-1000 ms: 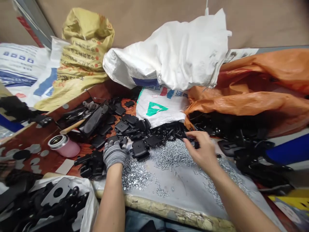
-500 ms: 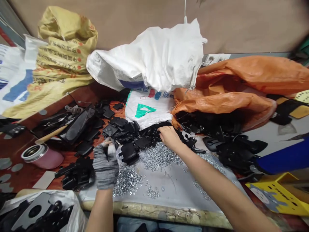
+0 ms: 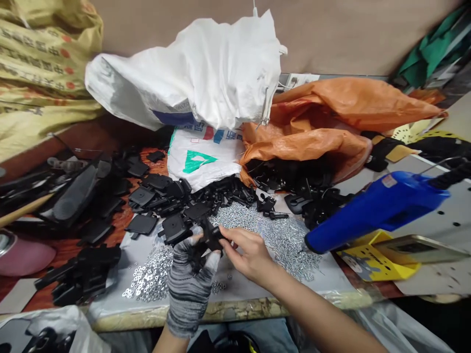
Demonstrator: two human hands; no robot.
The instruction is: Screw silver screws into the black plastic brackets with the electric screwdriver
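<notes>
My left hand (image 3: 193, 282), in a grey striped glove with bare fingertips, is closed round a black plastic part (image 3: 210, 234) above the front of the table. My right hand (image 3: 250, 255), bare, pinches at the right side of the same part with thumb and forefinger; whether a smaller piece sits between those fingers I cannot make out. Just behind the hands lies a heap of black plastic parts (image 3: 172, 228). Loose screws (image 3: 290, 245) are spread to the right of them, and nuts or washers (image 3: 150, 277) to the left.
White sack (image 3: 206, 73) and orange sack (image 3: 312, 142) stand at the back. A blue electric screwdriver (image 3: 371, 211) hangs at right above a yellow holder (image 3: 379, 260). At left are a pink jar (image 3: 27, 255), more black parts (image 3: 83, 272) and a white bag (image 3: 66, 326).
My right hand has come back from the black parts pile to the part in my left hand. My left hand has moved right and nearer. The view has turned right.
</notes>
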